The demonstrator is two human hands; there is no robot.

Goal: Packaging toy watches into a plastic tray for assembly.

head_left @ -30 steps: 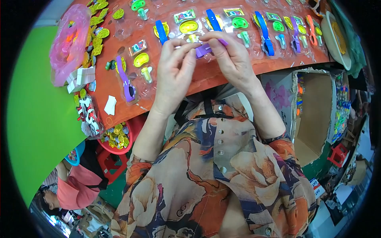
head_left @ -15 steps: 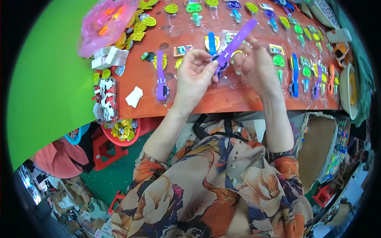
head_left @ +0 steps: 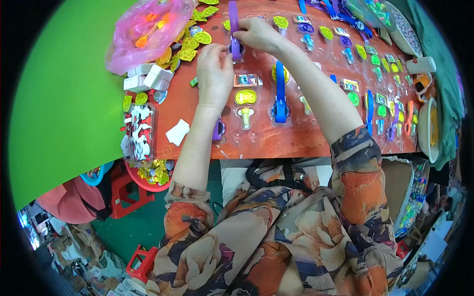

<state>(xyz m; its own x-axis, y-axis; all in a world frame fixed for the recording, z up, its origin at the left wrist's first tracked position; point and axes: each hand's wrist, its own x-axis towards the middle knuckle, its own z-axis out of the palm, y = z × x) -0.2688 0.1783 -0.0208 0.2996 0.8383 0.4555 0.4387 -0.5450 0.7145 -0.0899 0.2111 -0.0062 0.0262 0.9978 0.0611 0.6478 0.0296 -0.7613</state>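
Toward the far side of the red table [head_left: 195,148], a purple toy wristwatch [head_left: 233,19] is held upright over the rows of clear plastic trays. My right hand [head_left: 259,35] pinches its strap near the middle, with the arm reaching across from the right. The fingers of my left hand [head_left: 215,74] are closed at the dial end, partly hidden behind the hand. Nearer me, a tray holds a yellow oval piece [head_left: 245,96], a yellow tube [head_left: 245,118] and a small picture card [head_left: 246,80]. Beside it lies a blue toy wristwatch [head_left: 281,93]. My left forearm partly covers another purple toy wristwatch [head_left: 218,130].
White box stacks [head_left: 148,78], a pink bag [head_left: 143,39] and gold foil pieces [head_left: 189,43] lie at the far left. A clear box of red and white parts [head_left: 138,130] and white cards [head_left: 177,132] are nearer. Blue straps [head_left: 340,15] and a tub [head_left: 430,130] stand right.
Both hands have moved left and farther away with the purple wristwatch, now upright rather than slanted. My right hand has come onto its strap. The view has shifted, uncovering the near blue wristwatch.
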